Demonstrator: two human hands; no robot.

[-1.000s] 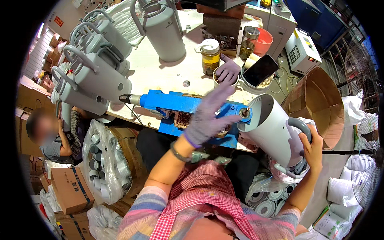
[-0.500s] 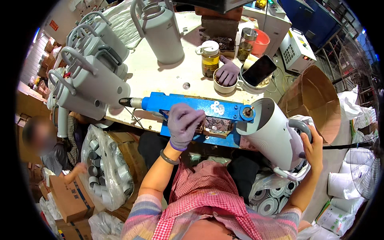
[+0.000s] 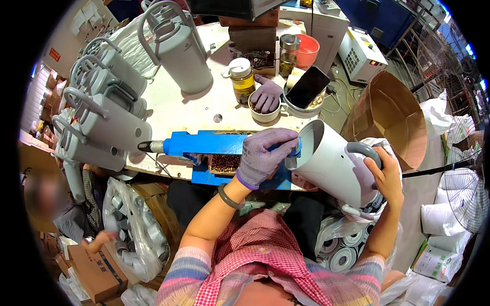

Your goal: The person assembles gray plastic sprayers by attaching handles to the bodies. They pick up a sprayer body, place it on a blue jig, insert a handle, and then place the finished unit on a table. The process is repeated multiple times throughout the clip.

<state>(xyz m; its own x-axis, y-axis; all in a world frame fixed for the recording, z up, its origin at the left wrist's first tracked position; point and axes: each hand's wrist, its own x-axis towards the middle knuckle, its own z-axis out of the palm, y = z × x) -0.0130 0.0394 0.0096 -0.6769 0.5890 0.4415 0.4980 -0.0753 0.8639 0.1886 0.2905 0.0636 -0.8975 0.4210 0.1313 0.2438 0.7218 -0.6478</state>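
Observation:
My left hand [image 3: 265, 155], in a thin grey-purple glove, reaches over the right end of the blue bench machine [image 3: 214, 145]. Its fingertips are pressed together at the machine's tip, beside the open mouth of a grey jug body [image 3: 334, 166]; whatever they pinch is hidden. My bare right hand [image 3: 386, 176] grips the jug body by its dark grey handle [image 3: 363, 150]. The jug lies tilted, its mouth up against the machine's end, with a light grey carrying handle [image 3: 357, 211] hanging below. A tray of small brown parts [image 3: 223, 164] sits under the machine's arm.
Several finished-looking grey jugs [image 3: 181, 58] stand at the back and left of the white table [image 3: 176, 109]. Behind the machine are a cup with a spare glove [image 3: 266, 97], a yellow-filled jar [image 3: 241, 84] and a phone [image 3: 308, 86]. An open carton [image 3: 390, 122] stands right; a co-worker sits left.
My left hand has moved right, from the parts tray to the machine's end by the jug mouth. My right hand keeps its hold on the jug. The whole view has shifted slightly.

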